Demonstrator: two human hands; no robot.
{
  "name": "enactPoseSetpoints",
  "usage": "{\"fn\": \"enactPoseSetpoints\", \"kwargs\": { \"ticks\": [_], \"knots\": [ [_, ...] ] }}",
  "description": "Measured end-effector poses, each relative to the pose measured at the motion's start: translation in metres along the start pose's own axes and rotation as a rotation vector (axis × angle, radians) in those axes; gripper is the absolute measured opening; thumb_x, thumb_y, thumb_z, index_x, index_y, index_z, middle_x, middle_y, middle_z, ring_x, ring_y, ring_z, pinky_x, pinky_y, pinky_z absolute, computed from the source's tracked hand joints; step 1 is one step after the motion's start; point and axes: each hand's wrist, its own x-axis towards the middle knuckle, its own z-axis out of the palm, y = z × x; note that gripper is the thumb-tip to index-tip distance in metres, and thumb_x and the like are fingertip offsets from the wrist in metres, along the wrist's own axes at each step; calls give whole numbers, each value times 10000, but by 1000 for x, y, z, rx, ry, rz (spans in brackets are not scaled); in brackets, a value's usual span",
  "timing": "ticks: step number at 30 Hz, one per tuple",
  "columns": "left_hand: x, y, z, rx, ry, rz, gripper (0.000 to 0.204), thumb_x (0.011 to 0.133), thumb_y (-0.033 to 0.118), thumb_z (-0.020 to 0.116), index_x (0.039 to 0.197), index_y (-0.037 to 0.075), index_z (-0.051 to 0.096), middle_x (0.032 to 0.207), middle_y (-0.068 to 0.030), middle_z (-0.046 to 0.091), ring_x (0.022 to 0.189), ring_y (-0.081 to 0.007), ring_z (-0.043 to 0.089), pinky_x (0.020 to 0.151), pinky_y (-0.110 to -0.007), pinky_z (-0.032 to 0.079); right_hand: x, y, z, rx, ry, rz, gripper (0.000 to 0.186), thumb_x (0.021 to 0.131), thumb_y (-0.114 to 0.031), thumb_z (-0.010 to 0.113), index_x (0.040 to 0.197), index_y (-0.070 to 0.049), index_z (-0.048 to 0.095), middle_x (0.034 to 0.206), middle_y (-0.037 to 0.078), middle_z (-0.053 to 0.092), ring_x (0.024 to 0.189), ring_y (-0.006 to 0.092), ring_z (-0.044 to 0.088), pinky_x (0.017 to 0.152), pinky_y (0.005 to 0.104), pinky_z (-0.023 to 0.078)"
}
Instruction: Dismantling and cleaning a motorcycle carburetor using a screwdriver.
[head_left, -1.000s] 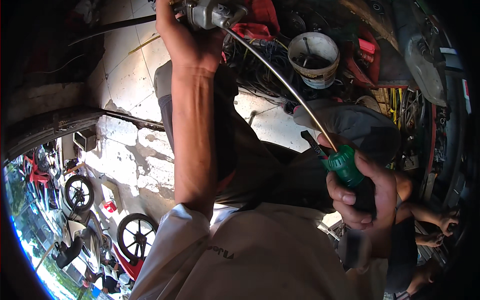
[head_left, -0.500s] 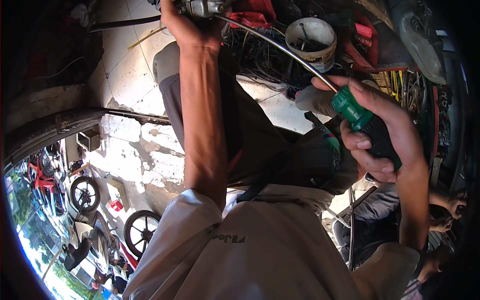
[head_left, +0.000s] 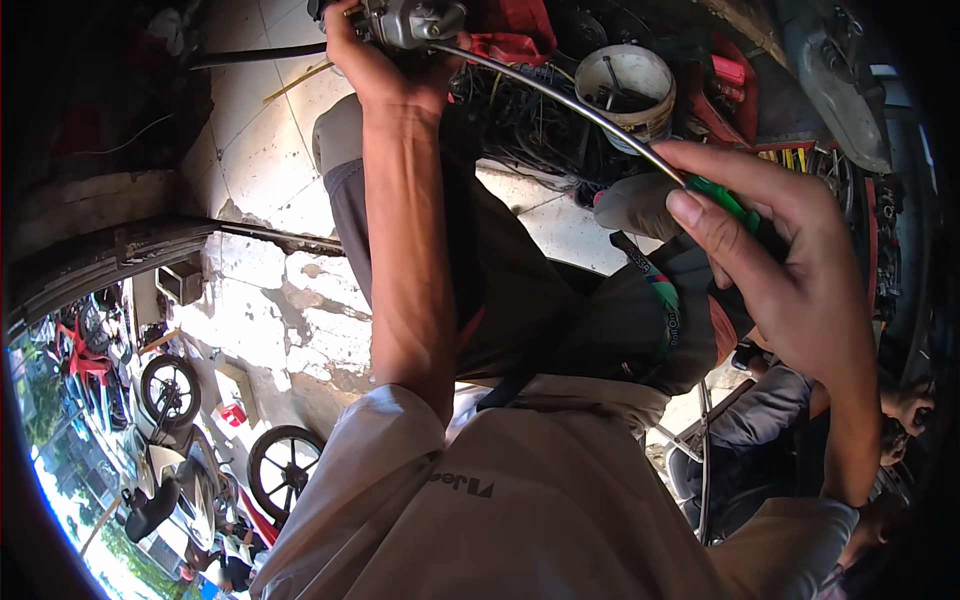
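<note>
At the top of the picture, my left hand (head_left: 392,78) is closed round a grey metal carburetor (head_left: 418,22), with a black hose running off to its left. My right hand (head_left: 790,250) grips a long screwdriver (head_left: 575,106) by its green and black handle. Thumb and forefinger lie along the green collar, while the back of the hand covers most of the handle. The bright shaft slants up and left to the carburetor's lower side. Where its tip sits exactly, I cannot tell.
A dirty white bucket (head_left: 645,75) with tools inside stands beyond the shaft. Around it are dark cables (head_left: 530,120) and a red tray (head_left: 720,95). Another person's arm (head_left: 905,410) shows at lower right. Motorcycle wheels (head_left: 284,470) are at lower left.
My right hand has rolled over on the screwdriver handle, so its back now faces up and hides more of it. My left hand and the carburetor have shifted slightly down in view.
</note>
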Motion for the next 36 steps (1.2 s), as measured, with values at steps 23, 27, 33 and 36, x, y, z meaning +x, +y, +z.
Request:
{"fn": "enactPoseSetpoints", "kwargs": {
  "ticks": [23, 27, 33, 36],
  "knots": [
    [22, 5, -29, -1, -74, 69, 370, 780, 461, 483, 858, 111, 578, 700, -35, 570, 593, -178, 547, 515, -310, 442, 7, -30, 0, 211, -82, 434, 401, 935, -321, 429, 1180, -15, 509, 552, 75, 469, 259, 56, 293, 258, 194, 206],
    [29, 3, -37, -14, -137, 109, 379, 780, 460, 471, 858, 104, 572, 687, -38, 562, 560, -169, 537, 483, -324, 443, 2, -24, 5, 139, 8, 268, 375, 927, -302, 467, 1125, 5, 549, 539, 40, 475, 296, 56, 324, 271, 205, 206],
    [19, 0, -31, -64, -82, 72, 373, 778, 446, 471, 844, 90, 563, 675, -41, 558, 540, -166, 533, 471, -297, 440, 1, -16, 10, 14, 41, 94, 316, 920, -245, 503, 1082, 16, 581, 565, 4, 485, 409, 26, 397, 360, 178, 258],
    [25, 7, -36, -508, -665, -261, 364, 780, 429, 467, 848, 86, 565, 664, -42, 558, 533, -177, 535, 475, -314, 452, -1, -22, 7, -150, -1, 34, 266, 910, -182, 529, 1084, 10, 586, 602, -2, 509, 452, 10, 420, 403, 165, 274]
  ]
}}
